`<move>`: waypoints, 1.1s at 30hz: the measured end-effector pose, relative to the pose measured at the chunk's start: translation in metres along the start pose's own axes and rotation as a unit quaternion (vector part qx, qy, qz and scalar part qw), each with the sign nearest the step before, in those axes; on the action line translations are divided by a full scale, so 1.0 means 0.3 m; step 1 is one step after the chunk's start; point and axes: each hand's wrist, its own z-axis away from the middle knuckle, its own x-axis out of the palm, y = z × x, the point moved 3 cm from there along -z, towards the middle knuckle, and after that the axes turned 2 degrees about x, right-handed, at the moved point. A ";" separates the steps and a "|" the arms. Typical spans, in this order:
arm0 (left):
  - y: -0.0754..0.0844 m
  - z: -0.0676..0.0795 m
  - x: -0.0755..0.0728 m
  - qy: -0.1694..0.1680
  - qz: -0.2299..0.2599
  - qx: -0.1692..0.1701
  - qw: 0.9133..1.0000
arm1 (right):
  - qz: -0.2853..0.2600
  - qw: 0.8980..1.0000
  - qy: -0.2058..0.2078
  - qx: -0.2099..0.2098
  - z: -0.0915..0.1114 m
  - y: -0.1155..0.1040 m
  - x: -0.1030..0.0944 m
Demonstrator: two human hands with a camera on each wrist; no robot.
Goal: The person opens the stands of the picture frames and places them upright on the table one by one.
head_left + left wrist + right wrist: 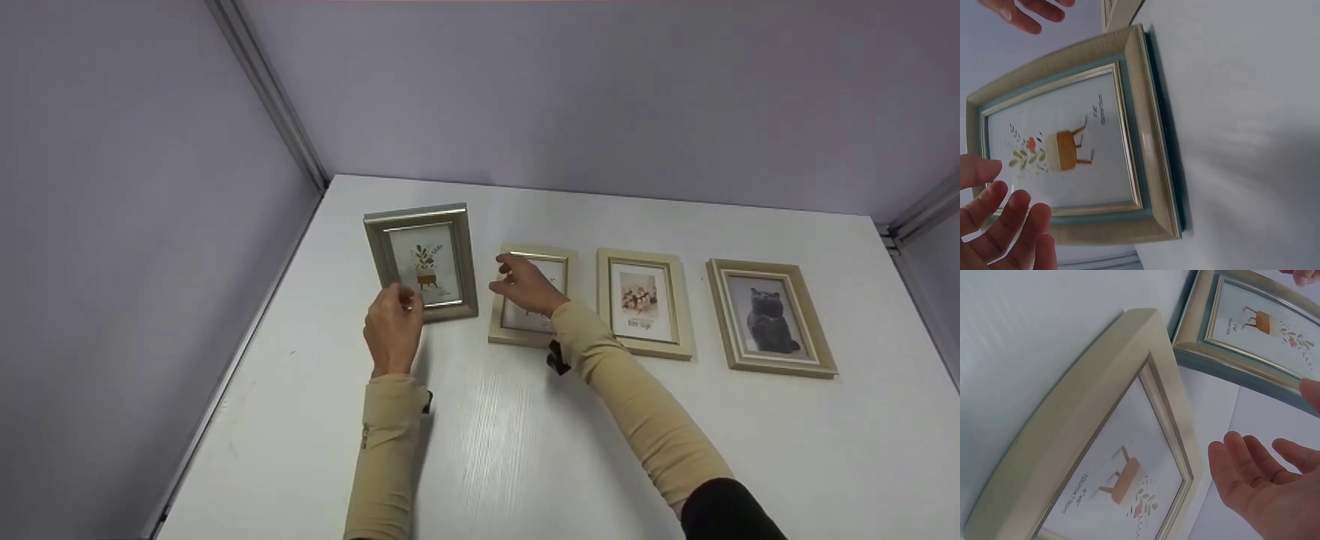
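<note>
In the head view, the plant frame (425, 259) stands at the left on the white bench (285, 420), leaning a little back, its picture turned to the near side. The left hand (394, 330) is before its lower left part; the grip is half closed, with bent fingers. The right hand (529, 285) is above the second frame (525, 330), pointing to the plant frame but apart from it; its grip has a small gap between thumb and fingers. Farther to the right are the flower frame (641, 300) and the cat frame (771, 319). Both arms wear beige sleeves (386, 457).

In the left wrist view, the fingers of the left hand are loosely bent, spread a little, and have hold of nothing. If they touch the plant frame, I cannot tell. Its lower edge rests on the bench.

In the right wrist view, the fingers of the right hand are softly curved and the grip contains nothing. The second frame is close by, and its picture also has a potted plant, with small print beneath.
</note>
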 end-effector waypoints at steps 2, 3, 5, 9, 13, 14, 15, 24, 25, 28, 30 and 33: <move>0.013 0.008 0.012 -0.006 0.002 0.004 1.000 | 0.003 1.000 0.002 0.002 0.005 0.000 -0.007; 0.019 0.012 0.019 -0.012 0.004 0.003 1.000 | 0.007 1.000 0.004 0.003 0.006 0.003 -0.011; 0.032 0.022 0.035 -0.023 0.006 -0.002 1.000 | 0.014 1.000 0.006 0.003 0.007 0.011 -0.018; 0.063 0.038 0.069 -0.041 0.017 -0.003 0.999 | 0.026 1.000 0.013 0.010 0.011 0.024 -0.040; 0.096 0.052 0.103 -0.049 0.028 0.008 0.998 | 0.022 0.999 0.021 0.017 0.016 0.030 -0.063; 0.102 0.058 0.111 -0.054 0.030 0.007 0.998 | 0.021 0.999 0.023 0.016 0.017 0.034 -0.065; 0.106 0.065 0.119 -0.060 0.032 0.004 0.998 | 0.021 0.999 0.025 0.015 0.018 0.037 -0.065; 0.131 0.115 0.198 -0.131 0.024 -0.017 0.991 | 0.033 0.999 0.041 0.006 0.023 0.065 -0.064; 0.131 0.118 0.205 -0.140 0.021 -0.021 0.990 | 0.033 0.999 0.041 0.009 0.025 0.064 -0.065; 0.128 0.127 0.228 -0.167 0.012 -0.046 0.985 | 0.033 0.999 0.039 0.013 0.029 0.065 -0.067; 0.127 0.131 0.240 -0.181 0.011 -0.060 0.982 | 0.033 0.998 0.041 0.015 0.032 0.068 -0.072; 0.128 0.141 0.252 -0.197 0.012 -0.075 0.977 | 0.035 0.998 0.048 0.012 0.037 0.074 -0.074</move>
